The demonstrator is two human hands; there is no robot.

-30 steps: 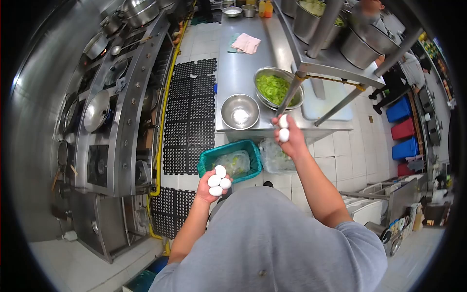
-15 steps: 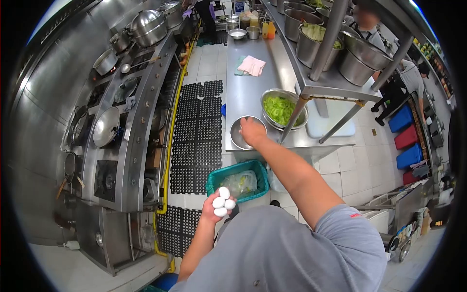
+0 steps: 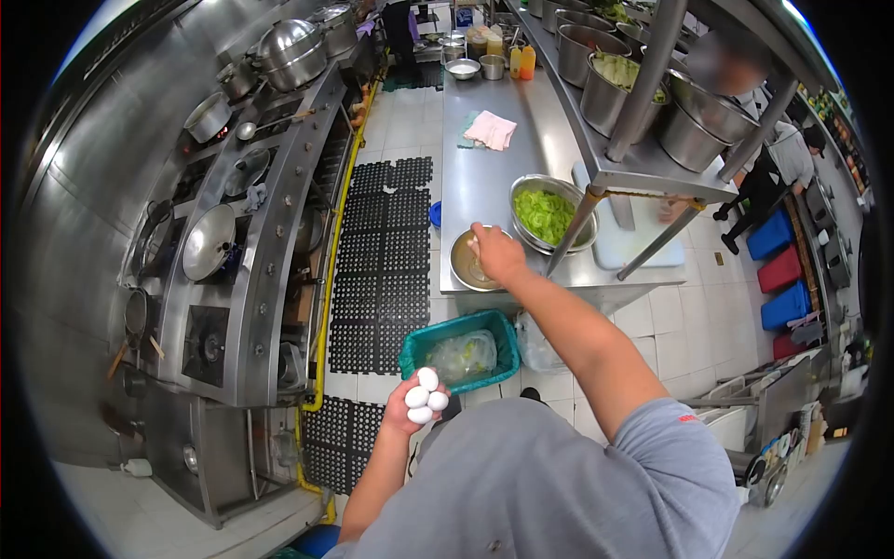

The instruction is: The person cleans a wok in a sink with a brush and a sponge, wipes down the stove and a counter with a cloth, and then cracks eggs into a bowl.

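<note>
Several white eggs (image 3: 418, 398) rest in the cupped fingers of my left hand (image 3: 398, 410), which I hold low beside a teal-lined bin (image 3: 407, 352). Over a small metal bowl (image 3: 456, 271) at the near end of the steel counter is my right hand (image 3: 498, 253). Its fingers are closed around a whitish piece that looks like an eggshell, mostly hidden by the hand. Something yellowish and glossy shows in the bottom of that bowl. Just behind it stands a larger metal bowl of shredded lettuce (image 3: 546, 215).
Pink and green cloths (image 3: 491, 130) lie farther up the counter (image 3: 477, 182). A shelf (image 3: 643, 175) with metal pots overhangs its right side, above a white cutting board (image 3: 643, 238). Stoves with a wok (image 3: 209, 242) line the left. Other people stand at the back and right.
My right hand stays at the small bowl, its fingers now at the bowl's right side. The bowl's inside now looks yellowish. My left hand still holds the eggs. The view has shifted slightly.
</note>
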